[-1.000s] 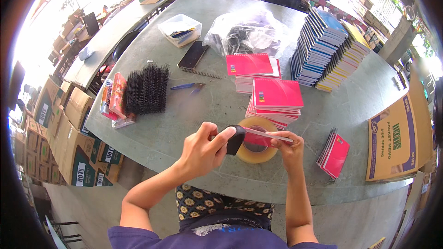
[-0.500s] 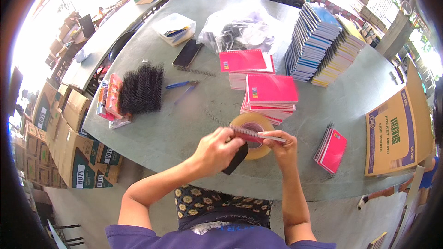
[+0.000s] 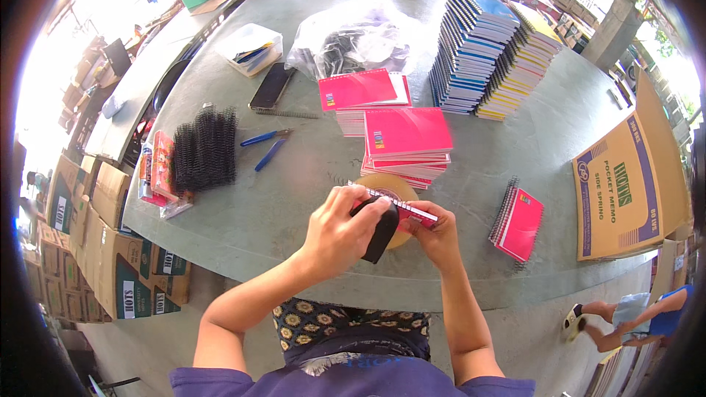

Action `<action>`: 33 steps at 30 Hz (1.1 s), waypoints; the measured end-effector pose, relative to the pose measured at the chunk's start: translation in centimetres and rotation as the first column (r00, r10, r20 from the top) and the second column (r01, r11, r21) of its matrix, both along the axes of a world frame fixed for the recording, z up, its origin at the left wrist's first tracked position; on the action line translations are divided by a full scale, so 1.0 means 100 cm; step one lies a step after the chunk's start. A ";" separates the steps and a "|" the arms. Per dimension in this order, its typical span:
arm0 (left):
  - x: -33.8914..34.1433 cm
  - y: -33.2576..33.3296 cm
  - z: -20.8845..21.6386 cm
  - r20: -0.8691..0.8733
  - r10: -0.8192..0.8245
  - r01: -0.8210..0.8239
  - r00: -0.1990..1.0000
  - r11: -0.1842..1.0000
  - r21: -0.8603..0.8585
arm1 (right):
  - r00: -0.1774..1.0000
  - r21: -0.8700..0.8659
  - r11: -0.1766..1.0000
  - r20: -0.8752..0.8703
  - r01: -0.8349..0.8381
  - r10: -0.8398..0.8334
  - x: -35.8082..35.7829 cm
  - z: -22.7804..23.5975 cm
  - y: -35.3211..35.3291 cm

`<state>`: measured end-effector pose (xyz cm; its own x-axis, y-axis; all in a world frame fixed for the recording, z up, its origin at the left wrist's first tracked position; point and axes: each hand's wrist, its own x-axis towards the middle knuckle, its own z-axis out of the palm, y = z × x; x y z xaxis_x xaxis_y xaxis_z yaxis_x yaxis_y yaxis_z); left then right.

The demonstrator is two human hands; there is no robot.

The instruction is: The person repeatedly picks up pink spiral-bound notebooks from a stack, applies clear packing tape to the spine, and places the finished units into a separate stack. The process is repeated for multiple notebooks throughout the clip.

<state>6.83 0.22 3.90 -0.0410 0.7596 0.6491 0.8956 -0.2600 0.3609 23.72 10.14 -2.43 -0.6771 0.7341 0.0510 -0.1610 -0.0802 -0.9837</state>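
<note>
Over the near edge of the table, both my hands are closed on a small pink notebook, its punched edge turned up. My left hand grips its left end, with a curved black flap at the fingers; what the flap is I cannot tell. A thin dark wire coil pokes out beyond the left fingers. Pinching the right end is my right hand. Under the notebook lies a roll of tape, partly covered. Just beyond it rises a stack of pink notebooks.
Black wire coils, blue-handled pliers and a phone lie left. Coil-bound pink notebooks sit right, near a cardboard box. Tall notebook stacks and a plastic bag stand behind. A person is at the right.
My hands have turned the notebook, so its right end sits lower, and the black flap has swung up beside the left fingers. The whole view has shifted; the person at right shows more.
</note>
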 end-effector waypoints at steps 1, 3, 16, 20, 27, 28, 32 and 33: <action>0.000 0.000 0.009 0.078 -0.052 0.053 0.996 0.999 -0.011 | 1.000 0.048 0.999 0.026 0.015 -0.016 0.002 0.006 0.003; 0.002 0.003 0.034 0.184 0.054 -0.082 0.981 0.986 0.149 | 0.999 0.090 0.996 0.050 0.016 -0.021 0.005 0.007 0.004; 0.017 -0.014 -0.005 0.254 -0.103 0.160 0.962 0.963 -0.216 | 0.999 0.193 0.980 0.007 -0.053 0.053 0.006 0.011 0.009; -0.047 -0.058 -0.032 0.327 0.265 -0.075 0.907 0.866 -0.495 | 0.998 0.208 0.977 -0.035 -0.053 0.061 0.001 0.010 0.002; -0.048 -0.045 0.002 -0.026 0.252 -0.248 0.967 0.964 0.099 | 0.985 0.151 0.988 -0.159 -0.043 0.067 0.000 0.022 0.000; -0.037 -0.036 0.011 -0.104 0.177 -0.171 0.979 0.983 0.071 | 0.986 0.118 0.991 -0.143 -0.063 0.080 0.001 0.025 -0.001; -0.001 0.002 0.012 -0.394 -0.021 -0.023 0.919 0.994 -0.107 | 0.993 0.093 0.996 -0.114 0.001 0.010 0.007 0.017 -0.007; -0.001 0.007 0.011 -0.333 -0.044 0.003 0.942 0.992 -0.124 | 0.995 0.146 0.989 -0.103 0.030 -0.015 0.009 0.008 -0.005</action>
